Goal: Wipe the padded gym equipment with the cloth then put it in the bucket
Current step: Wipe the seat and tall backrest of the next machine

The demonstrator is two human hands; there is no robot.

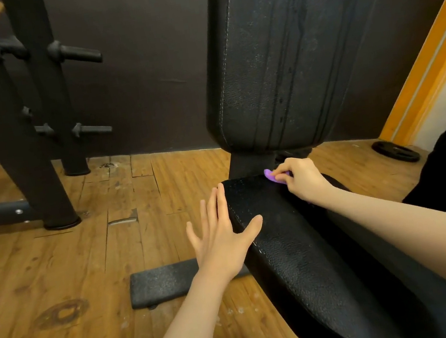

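Right hand point(301, 178) curls round a purple cloth point(270, 175), pressing it onto the far end of the black padded seat point(300, 247), just below the upright backrest pad point(279, 53). Left hand point(221, 235) lies flat and spread, fingers straight, thumb on the seat's left edge, forearm reaching forward.

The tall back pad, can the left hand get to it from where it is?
Probably yes. The left hand lies open against the seat pad's side edge, holding nothing, and the back pad stands just beyond with nothing between them. The right hand, gripping the purple cloth, is off to the side.
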